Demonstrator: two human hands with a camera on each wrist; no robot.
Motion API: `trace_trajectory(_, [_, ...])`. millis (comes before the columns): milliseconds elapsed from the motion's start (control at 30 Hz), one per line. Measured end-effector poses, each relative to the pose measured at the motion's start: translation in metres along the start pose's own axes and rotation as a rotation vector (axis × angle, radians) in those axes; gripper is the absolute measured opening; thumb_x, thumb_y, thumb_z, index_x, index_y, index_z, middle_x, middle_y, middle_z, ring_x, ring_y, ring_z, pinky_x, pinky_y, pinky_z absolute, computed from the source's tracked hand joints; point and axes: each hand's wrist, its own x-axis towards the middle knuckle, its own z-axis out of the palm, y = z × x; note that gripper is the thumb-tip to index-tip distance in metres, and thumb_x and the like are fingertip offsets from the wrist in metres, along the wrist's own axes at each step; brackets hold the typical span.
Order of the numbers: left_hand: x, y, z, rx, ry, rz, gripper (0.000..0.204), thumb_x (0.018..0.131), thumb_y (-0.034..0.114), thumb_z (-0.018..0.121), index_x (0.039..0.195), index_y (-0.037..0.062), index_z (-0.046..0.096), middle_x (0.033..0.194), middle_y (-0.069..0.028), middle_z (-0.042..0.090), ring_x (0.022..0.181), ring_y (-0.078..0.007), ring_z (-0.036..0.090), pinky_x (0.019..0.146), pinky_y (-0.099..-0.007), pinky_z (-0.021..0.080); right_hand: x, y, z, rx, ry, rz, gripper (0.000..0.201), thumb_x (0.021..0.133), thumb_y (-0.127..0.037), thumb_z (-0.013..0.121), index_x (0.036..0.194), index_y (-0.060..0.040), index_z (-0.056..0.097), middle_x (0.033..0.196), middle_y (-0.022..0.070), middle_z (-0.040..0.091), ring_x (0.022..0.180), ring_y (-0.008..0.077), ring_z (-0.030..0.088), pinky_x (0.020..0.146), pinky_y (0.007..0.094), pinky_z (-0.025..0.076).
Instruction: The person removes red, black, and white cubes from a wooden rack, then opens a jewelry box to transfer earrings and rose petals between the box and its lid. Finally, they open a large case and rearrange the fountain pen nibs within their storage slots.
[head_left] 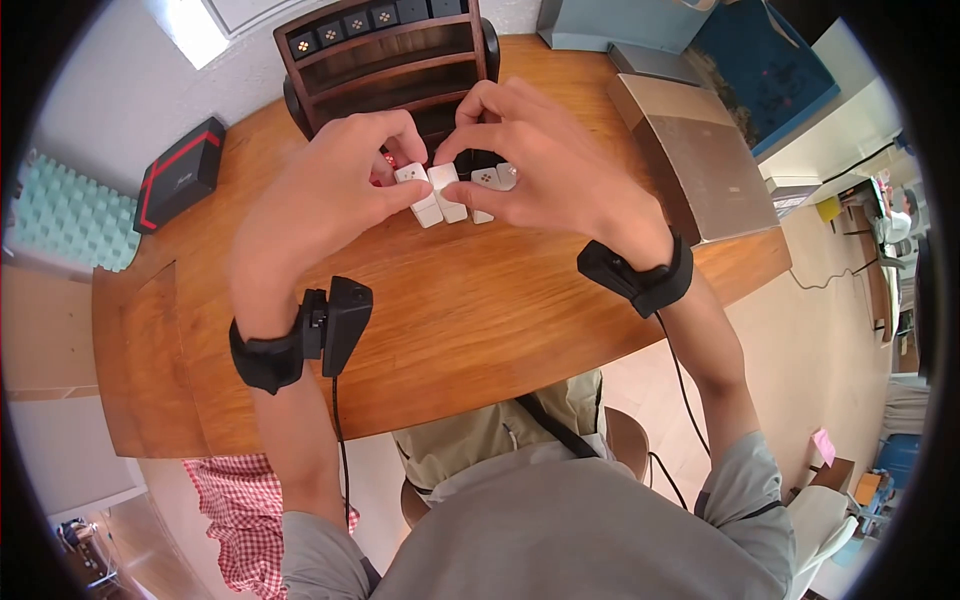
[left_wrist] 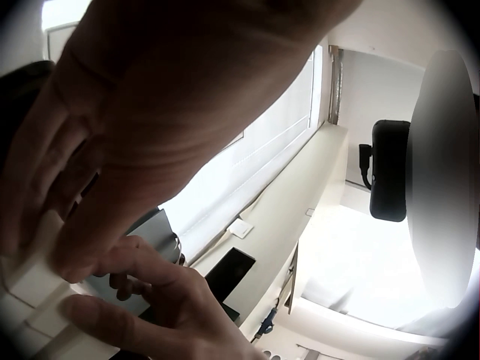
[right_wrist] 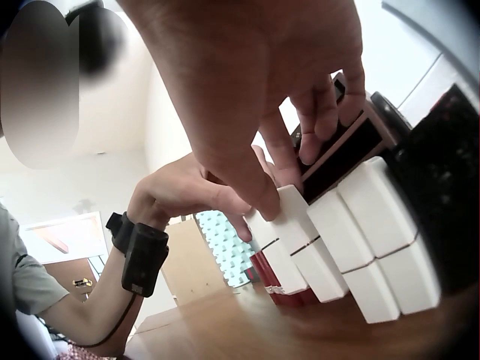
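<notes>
White dotted tiles stand in two layers near the middle of the wooden table, clearest in the right wrist view. With thumb and fingertips, my left hand pinches the left white tile. My right hand pinches the white tile beside it, its thumb on the near side and index finger behind. Another pair of white tiles stands to the right, with a narrow gap between. Red tiles show at the left end, partly hidden by my left hand in the head view.
A dark wooden rack stands behind, with black tiles on its top shelf. A black box with red ribbon and a turquoise bumpy foam sheet lie left. A brown carton is at the right.
</notes>
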Motion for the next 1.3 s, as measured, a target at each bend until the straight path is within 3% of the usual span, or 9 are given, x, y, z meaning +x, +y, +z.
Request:
trace_trajectory(267, [0.013,-0.01,0.01,-0.021,-0.117,-0.01,0.018,0.088,0.008,0.071,0.095,-0.0017,0.058,0.082,-0.0061,0.061,0.068,-0.0134,0.063,0.061,-0.0289,0.047,-0.007,0.0,0.009,-0.088,-0.014,-0.011,0.02,0.082,-0.023,0.082,0.095,-0.0094,0.078,0.106,0.0046,0.06,0.106,0.0253,0.056,0.091,0.0393,0.049])
trace_trajectory(467, [0.012,-0.014,0.019,0.01,-0.043,0.084,0.021,0.087,0.008,0.072,0.096,-0.0019,0.056,0.085,-0.0071,0.06,0.069,-0.0146,0.063,0.063,-0.0299,0.049,-0.009,0.0,0.009,-0.082,-0.031,0.01,0.021,0.081,-0.023,0.083,0.096,-0.0092,0.078,0.107,0.0045,0.059,0.107,0.0249,0.056,0.093,0.0394,0.049])
trace_trajectory(567, [0.01,0.0,0.018,-0.055,-0.107,-0.021,0.022,0.087,0.007,0.072,0.096,-0.0022,0.055,0.088,-0.0081,0.06,0.071,-0.0153,0.065,0.065,-0.0305,0.052,-0.01,0.0,0.008,-0.094,-0.028,0.01,0.023,0.081,-0.022,0.083,0.099,-0.0098,0.077,0.109,0.0037,0.059,0.109,0.0244,0.056,0.092,0.0404,0.049])
trace_trajectory(900, [0.013,0.0,0.022,0.0,-0.121,-0.017,0.023,0.088,0.006,0.074,0.097,-0.003,0.055,0.09,-0.0093,0.062,0.074,-0.0167,0.067,0.066,-0.0316,0.055,-0.013,0.0,0.008,-0.08,-0.036,0.018,0.026,0.081,-0.022,0.083,0.102,-0.0091,0.076,0.109,0.0041,0.06,0.109,0.0247,0.056,0.09,0.0415,0.05])
trace_trajectory(967, [0.013,-0.005,0.023,0.127,-0.045,0.105,0.025,0.087,0.011,0.077,0.096,-0.0021,0.057,0.088,-0.0082,0.063,0.073,-0.0171,0.067,0.065,-0.0318,0.053,-0.012,-0.001,0.008,-0.074,-0.026,0.006,0.026,0.081,-0.023,0.083,0.102,-0.0087,0.076,0.108,0.0046,0.06,0.109,0.0252,0.056,0.09,0.041,0.05])
trace_trajectory(1167, [0.01,-0.002,-0.006,0.1,0.164,0.089,0.027,0.087,0.023,0.081,0.099,0.003,0.066,0.086,-0.0043,0.064,0.074,-0.0125,0.061,0.064,-0.0283,0.049,-0.007,-0.002,0.006,-0.085,-0.002,-0.005,0.027,0.083,-0.025,0.081,0.102,-0.0074,0.077,0.106,0.0063,0.061,0.105,0.0263,0.058,0.09,0.0402,0.05])
trace_trajectory(1233, [0.02,-0.025,-0.017,0.153,0.268,0.129,0.025,0.089,0.023,0.079,0.105,0.0069,0.07,0.088,-0.0007,0.065,0.073,-0.0103,0.057,0.063,-0.0267,0.048,-0.002,-0.001,0.006,-0.023,0.059,-0.036,0.027,0.082,-0.025,0.081,0.102,-0.0066,0.077,0.102,0.007,0.062,0.101,0.0279,0.059,0.089,0.0404,0.05])
trace_trajectory(1300, [0.025,-0.037,-0.026,0.215,0.671,0.242,0.03,0.089,0.032,0.078,0.108,0.0109,0.072,0.093,-0.0015,0.067,0.079,-0.014,0.061,0.069,-0.0304,0.049,0.009,-0.005,0.003,-0.028,0.082,-0.045,0.026,0.082,-0.021,0.081,0.104,-0.0077,0.076,0.105,0.008,0.062,0.102,0.0288,0.061,0.09,0.0394,0.051])
